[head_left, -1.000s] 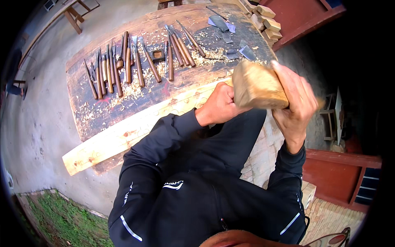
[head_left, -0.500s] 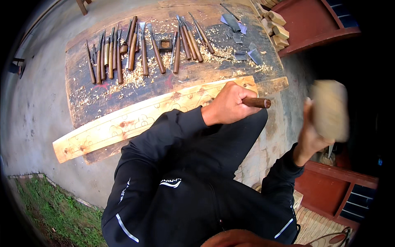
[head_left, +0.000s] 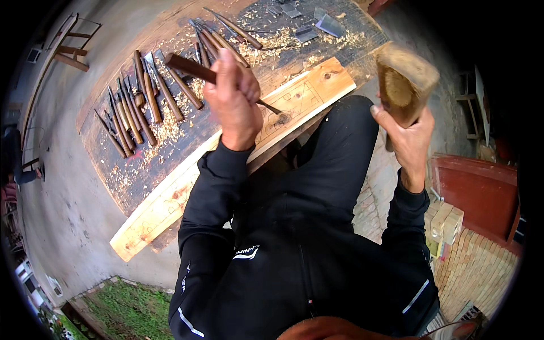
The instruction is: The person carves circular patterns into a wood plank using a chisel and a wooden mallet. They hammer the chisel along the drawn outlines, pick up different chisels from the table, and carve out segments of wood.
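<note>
My left hand (head_left: 237,96) is closed around a wood chisel (head_left: 190,68). Its brown handle sticks out to the upper left and its thin dark blade slants down to the right. The tip lies over a dark knot in a long pale board (head_left: 326,85) marked with pencilled outlines; whether it touches cannot be told. On the right, my right hand (head_left: 411,136) grips a wooden mallet (head_left: 407,82), held up off the board's right end. The mallet's block shows a worn round patch. My left forearm covers part of the board.
A dark workbench (head_left: 170,161) carries several chisels (head_left: 152,90) in a row, scattered wood shavings (head_left: 165,129) and dark sheet pieces (head_left: 330,25). My knee (head_left: 357,119) sits against the board's near side. Wood blocks (head_left: 443,221) stand at the lower right.
The chisel has swung round: its handle pointed right and now points upper left, with the blade over the board. The mallet has turned and shifted left in view. The whole view has tilted.
</note>
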Demonstrator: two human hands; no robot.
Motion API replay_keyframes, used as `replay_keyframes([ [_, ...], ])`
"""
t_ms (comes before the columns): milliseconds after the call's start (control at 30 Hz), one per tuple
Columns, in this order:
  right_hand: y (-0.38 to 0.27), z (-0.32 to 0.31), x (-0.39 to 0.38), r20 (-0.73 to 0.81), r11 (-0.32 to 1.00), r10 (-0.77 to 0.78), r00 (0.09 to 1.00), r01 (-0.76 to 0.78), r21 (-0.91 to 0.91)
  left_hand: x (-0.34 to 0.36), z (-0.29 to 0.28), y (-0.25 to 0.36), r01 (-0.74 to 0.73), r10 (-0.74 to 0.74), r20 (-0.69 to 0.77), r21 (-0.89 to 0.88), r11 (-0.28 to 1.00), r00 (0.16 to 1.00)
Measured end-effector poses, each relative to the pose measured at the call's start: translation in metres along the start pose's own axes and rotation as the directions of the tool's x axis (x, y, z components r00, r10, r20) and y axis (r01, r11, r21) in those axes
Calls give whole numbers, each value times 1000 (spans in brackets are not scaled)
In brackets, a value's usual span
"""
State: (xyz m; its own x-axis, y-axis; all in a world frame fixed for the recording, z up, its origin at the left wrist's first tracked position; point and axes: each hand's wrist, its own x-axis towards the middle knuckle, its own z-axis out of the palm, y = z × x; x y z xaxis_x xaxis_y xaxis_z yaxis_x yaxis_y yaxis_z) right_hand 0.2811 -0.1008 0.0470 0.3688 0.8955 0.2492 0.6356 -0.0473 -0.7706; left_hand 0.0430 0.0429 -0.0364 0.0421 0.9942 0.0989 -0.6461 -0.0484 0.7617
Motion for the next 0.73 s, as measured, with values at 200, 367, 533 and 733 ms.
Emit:
replay_keyframes([
  [200,50,27,-27,261,820,320,911,-404,405,9,-9,13,69,-63,37,-205,976,997],
  [367,61,33,-30,278,846,259,925,-356,397,2,-9,-1,99,-95,32,-171,980,995],
  [533,65,29,-30,273,869,263,925,-350,349,-1,3,-7,119,-113,53,-131,984,992],
  [733,67,29,-32,266,886,246,932,-328,329,-1,0,-11,118,-109,97,-92,989,989],
])
